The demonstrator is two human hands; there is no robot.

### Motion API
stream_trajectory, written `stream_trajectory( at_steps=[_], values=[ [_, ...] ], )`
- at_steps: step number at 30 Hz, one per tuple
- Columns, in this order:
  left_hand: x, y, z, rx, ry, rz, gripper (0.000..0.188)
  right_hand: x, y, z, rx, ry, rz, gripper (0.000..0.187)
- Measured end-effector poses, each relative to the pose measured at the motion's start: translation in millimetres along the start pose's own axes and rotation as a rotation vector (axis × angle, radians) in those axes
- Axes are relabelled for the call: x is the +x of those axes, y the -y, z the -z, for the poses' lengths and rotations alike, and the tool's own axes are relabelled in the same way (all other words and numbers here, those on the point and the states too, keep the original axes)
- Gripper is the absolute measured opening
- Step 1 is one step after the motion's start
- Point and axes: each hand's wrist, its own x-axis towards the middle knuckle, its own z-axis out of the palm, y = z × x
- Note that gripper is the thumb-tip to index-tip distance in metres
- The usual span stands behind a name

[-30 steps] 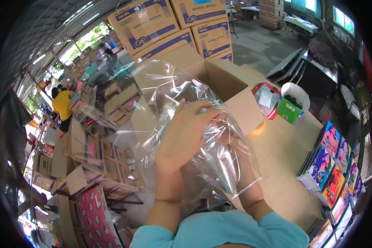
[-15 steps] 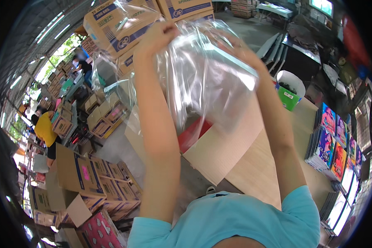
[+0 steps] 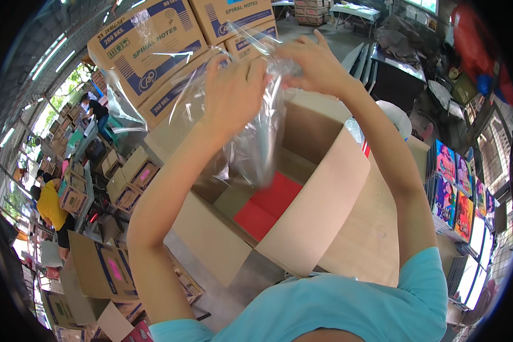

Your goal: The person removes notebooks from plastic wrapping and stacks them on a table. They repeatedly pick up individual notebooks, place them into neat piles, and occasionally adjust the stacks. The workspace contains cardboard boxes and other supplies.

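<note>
A clear plastic bag (image 3: 251,145) hangs over an opened cardboard box (image 3: 319,211). My left hand (image 3: 233,94) grips the bag's upper part, its fingers curled around the film. My right hand (image 3: 313,65) pinches the gathered plastic from the other side, close to the left fingers. The bag's lower end dips into the box mouth, and nothing shows inside the bag. On the box floor lies a flat red piece (image 3: 268,205), partly covered by the bag. The box flaps are spread outward.
Closed cartons (image 3: 148,51) are stacked behind the box. Piles of colourful notebooks (image 3: 453,191) stand on the wooden table (image 3: 365,233) at right, near a white-rimmed container (image 3: 396,117). Open cartons (image 3: 105,268) sit at lower left. Two people work farther off at left.
The wide-spread bag is now bunched narrower between my hands, which have come closer together. More of the box interior and the red piece shows.
</note>
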Motion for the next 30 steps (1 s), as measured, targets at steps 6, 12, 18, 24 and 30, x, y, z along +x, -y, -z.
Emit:
stream_trajectory(
  at_steps=[6, 12, 18, 24, 30],
  values=[
    [-59.8, 7.9, 6.3, -0.374, 0.281, 0.203, 0.017, -39.6, -7.6, -31.0, 0.063, -0.011, 0.11, 0.03],
    [-120.1, 51.2, -36.7, -0.149, 0.575, 0.277, 0.018, -44.9, 9.9, -100.4, 0.009, -0.211, 0.147, 0.021],
    [-204.4, 31.5, -43.6, -0.517, 1.243, -0.008, 0.041, -102.6, 26.3, -133.2, 0.162, 0.92, 0.044, 0.052],
    [-157.1, 37.4, -29.2, -0.915, 1.105, 0.264, 0.049, -95.6, 17.5, -9.8, 0.84, 0.181, -0.415, 0.047],
    [-84.2, -55.6, 51.6, -0.715, 0.334, 0.223, 0.057, -207.3, 135.6, 202.1, -0.376, -0.812, 0.11, 0.036]
  ],
)
